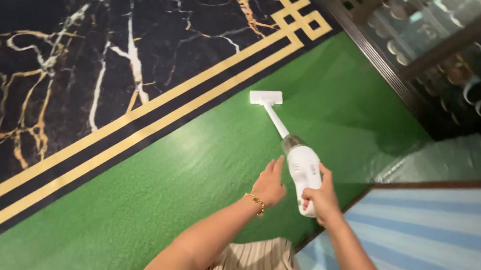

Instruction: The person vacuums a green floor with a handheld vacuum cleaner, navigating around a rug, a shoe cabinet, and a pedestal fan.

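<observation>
Marble-patterned rug [75,53] beside vacuum [302,166], striped bed [458,250] right

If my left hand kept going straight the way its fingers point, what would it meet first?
Probably the white handheld vacuum: the left hand lies open right beside its body, fingers aimed up along it. If it passes alongside, next comes only green floor. Depth is unclear.

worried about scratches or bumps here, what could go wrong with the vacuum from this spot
1. The right hand alone grips the white handheld vacuum; the left hand lies open beside it, so a slip might drop it on the green floor.
2. The vacuum's floor head sits near the gold border of the black marble-pattern rug and might catch its edge.
3. The dark glass-fronted cabinet stands close ahead; a long push could knock it.
</observation>
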